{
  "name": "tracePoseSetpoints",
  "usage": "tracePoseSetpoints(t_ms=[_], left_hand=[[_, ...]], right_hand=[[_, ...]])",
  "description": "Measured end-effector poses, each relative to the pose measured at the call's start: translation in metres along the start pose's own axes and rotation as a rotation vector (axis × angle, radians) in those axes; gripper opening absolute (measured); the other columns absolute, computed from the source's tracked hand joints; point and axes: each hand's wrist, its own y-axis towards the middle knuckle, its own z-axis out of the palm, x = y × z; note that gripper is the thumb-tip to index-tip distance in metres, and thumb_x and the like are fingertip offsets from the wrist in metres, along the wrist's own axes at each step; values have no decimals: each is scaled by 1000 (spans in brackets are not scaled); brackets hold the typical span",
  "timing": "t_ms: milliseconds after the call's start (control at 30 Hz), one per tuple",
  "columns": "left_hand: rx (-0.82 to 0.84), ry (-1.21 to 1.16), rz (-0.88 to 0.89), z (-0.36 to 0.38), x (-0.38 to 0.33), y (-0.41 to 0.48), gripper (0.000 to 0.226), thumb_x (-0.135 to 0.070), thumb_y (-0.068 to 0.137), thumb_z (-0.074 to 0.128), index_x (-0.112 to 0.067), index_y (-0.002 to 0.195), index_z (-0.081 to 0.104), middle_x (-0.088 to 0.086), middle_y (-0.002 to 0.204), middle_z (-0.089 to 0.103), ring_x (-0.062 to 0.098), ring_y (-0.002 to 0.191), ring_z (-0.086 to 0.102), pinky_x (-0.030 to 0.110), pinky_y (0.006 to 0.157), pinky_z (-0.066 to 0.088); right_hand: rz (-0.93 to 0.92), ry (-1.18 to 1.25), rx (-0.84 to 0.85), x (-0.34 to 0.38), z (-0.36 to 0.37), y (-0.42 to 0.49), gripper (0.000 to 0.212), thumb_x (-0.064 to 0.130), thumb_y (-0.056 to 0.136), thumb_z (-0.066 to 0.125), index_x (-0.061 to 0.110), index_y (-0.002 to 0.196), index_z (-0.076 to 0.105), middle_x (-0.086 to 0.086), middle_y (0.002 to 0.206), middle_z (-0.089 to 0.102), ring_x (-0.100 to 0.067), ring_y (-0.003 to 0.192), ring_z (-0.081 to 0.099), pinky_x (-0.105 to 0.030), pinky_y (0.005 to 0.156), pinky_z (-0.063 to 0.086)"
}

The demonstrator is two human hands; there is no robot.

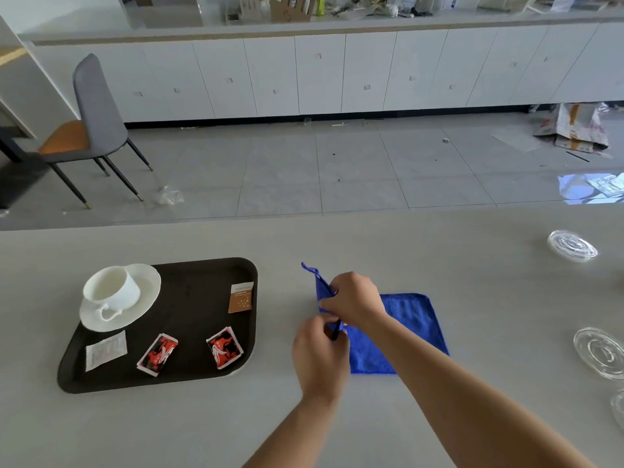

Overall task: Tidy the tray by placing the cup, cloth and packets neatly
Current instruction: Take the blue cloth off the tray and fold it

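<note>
A blue cloth (410,327) lies on the grey table to the right of a dark tray (199,285). My left hand (319,358) and my right hand (354,300) both pinch the cloth's left edge, which is lifted and bunched. On the tray, a white cup (109,292) stands tilted on a white saucer (145,292) at the far left. An orange packet (240,297) lies at the tray's far right. Two red packets (157,354) (224,347) and a white packet (105,350) lie along the near side.
Clear glass saucers (572,246) (599,352) sit on the table at the right. Beyond the table's far edge is tiled floor, a grey chair (91,123) at the left and white cabinets (320,76) at the back.
</note>
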Motion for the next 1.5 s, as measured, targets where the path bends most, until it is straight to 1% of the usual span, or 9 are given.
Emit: tracePoseSetpoints(t_ms=[167,433,767,900,1000,1133,1267,1367,1500], left_hand=[[52,0,248,17,-14,-19,22,-8,77,70,-24,91,66,-12,78,60,7,72,55,24,65,46],[183,64,516,59,-37,-56,21,-4,82,61,-18,96,66,-4,90,62,17,84,57,34,75,49],[268,170,577,103,-34,-68,13,0,81,65,-12,85,65,2,79,64,19,74,58,32,66,52],[332,203,604,109,-24,-67,13,-2,81,67,-14,86,68,1,77,65,18,71,60,30,67,53],[332,220,623,102,-11,-62,13,-10,82,65,-18,92,68,-2,83,64,18,78,59,31,72,51],[173,367,609,89,14,-38,28,-24,81,68,-18,108,66,5,116,62,27,110,58,38,91,49],[354,619,523,88,33,-10,69,-46,98,41,-9,153,22,18,162,12,33,150,11,44,121,15],[489,829,553,95,39,2,80,-61,96,11,-10,153,-10,12,160,-25,27,149,-18,43,122,-2],[509,953,535,100,44,2,85,-65,88,-5,-7,148,-23,13,154,-37,29,144,-29,51,120,-7]], right_hand=[[64,239,-118,-37,-23,-8,37,15,66,63,17,50,30,5,43,31,-15,44,26,-26,43,22],[150,405,-150,-116,-57,-35,17,24,84,63,8,80,58,-1,60,58,-19,54,48,-33,54,39],[289,315,-202,-160,-50,-34,30,16,79,62,12,58,42,3,47,40,-15,48,32,-29,48,27],[261,192,-208,-167,-48,-32,9,21,80,69,20,86,63,7,59,59,-14,54,53,-26,49,36],[288,242,-271,-177,-47,-38,37,15,81,71,21,117,63,5,64,67,-12,59,63,-23,55,42],[308,270,-345,-185,-44,-46,30,15,83,70,17,112,65,6,71,68,-13,64,64,-24,61,44],[204,20,-379,-181,-31,-53,33,38,83,72,25,111,61,5,100,60,-18,83,59,-29,68,43],[221,-25,-342,-183,-27,-53,41,39,84,70,27,121,57,4,110,58,-21,96,60,-32,69,49],[99,-166,-409,-188,-21,-61,53,40,90,61,28,139,44,7,139,49,-18,121,45,-31,84,49]])
